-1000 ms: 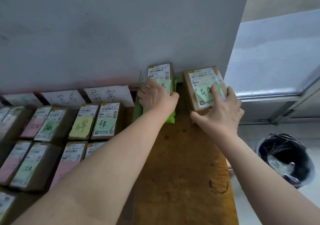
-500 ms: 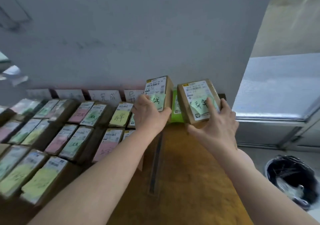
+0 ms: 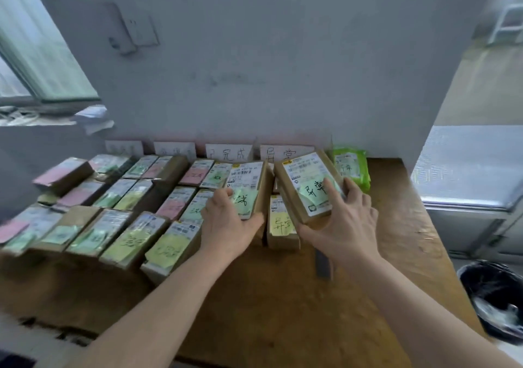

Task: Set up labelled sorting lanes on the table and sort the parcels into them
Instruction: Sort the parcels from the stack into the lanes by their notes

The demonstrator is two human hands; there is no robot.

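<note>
While both hands are loaded: sorting looks well along, with rows of parcels [image 3: 119,197] filling the left half of the table [image 3: 283,319] below the label cards propped against the wall.
Left hand [image 3: 229,221]: fingers wrapped under the near end of the left parcel [image 3: 249,180], thumb on its green note; it is held off the table at the centre of the frame.
Right hand [image 3: 349,223]: fingers curled round the right edge of the right parcel [image 3: 307,180], one fingertip on its green note, which reads 异常; it is raised and tilted, just right of the left parcel.
Cards: the 异常 card [image 3: 285,153] is the rightmost, and the 已完成 card [image 3: 229,153] is next to its left; two more further left are too blurred to read.
Key relation: the 异常 card stands directly above the right parcel in the frame. Its lane lies just below and left of that parcel, where a yellow-note parcel [image 3: 280,223] with the same mark lies flat between the two hands. The right hand is the nearer one.
Long axis: the right parcel points at the wall but leans to the upper left, while the laid parcels run straighter, so a small twist seems needed before lowering.
Left parcel's lane: its note is partly covered, so I cannot tell.
Green soft parcel [image 3: 349,169]: flat by the wall, upper right, apart from the rows.
</note>
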